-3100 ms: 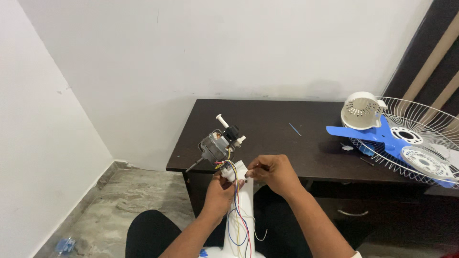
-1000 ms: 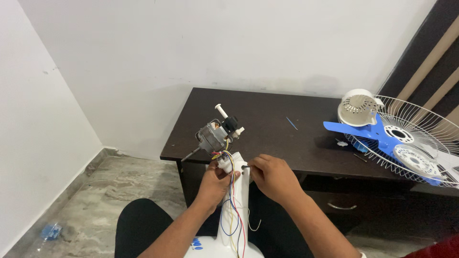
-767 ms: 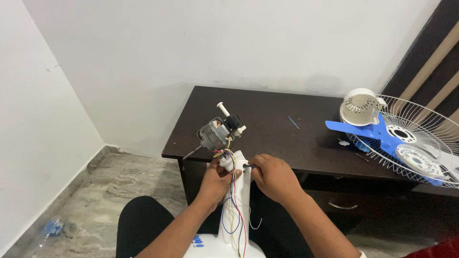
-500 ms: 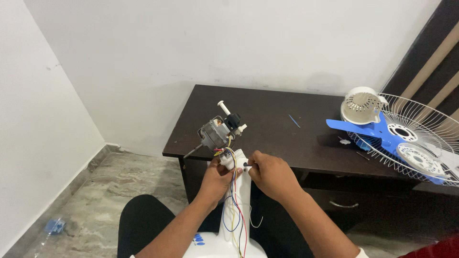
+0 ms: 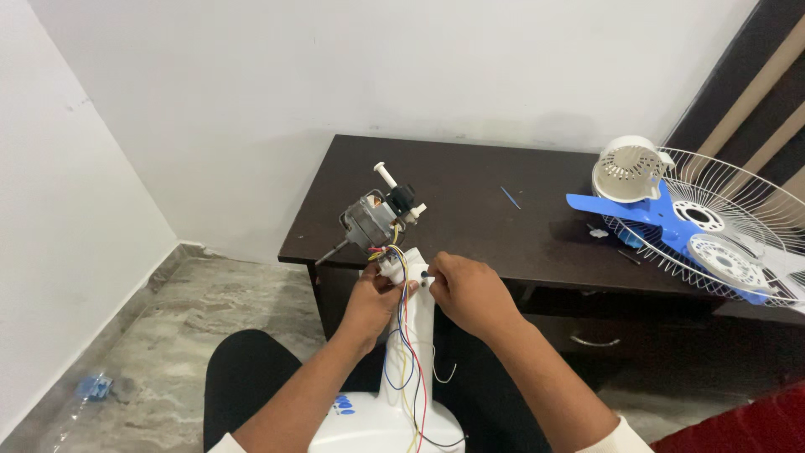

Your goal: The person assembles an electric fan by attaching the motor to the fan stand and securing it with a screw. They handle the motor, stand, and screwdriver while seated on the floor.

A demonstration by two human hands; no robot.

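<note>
A white fan stand [image 5: 417, 335] rises from my lap, with coloured wires [image 5: 407, 361] running down its open back. At its top sits a bare grey fan motor [image 5: 369, 220] with a white shaft. My left hand [image 5: 367, 299] grips the top of the stand just under the motor. My right hand [image 5: 470, 292] pinches a small dark screw [image 5: 425, 273] against the stand's upper right side.
A dark wooden table [image 5: 470, 226] stands against the white wall. On its right end lie a white wire fan grille [image 5: 738, 235], a blue fan blade [image 5: 662, 220] and a white motor cover [image 5: 627, 170]. A small blue stick [image 5: 510, 197] lies mid-table. The floor is marbled stone.
The view shifted slightly, and both hands stayed at the top of the stand. My right hand's fingers turned a little at the small dark screw.
</note>
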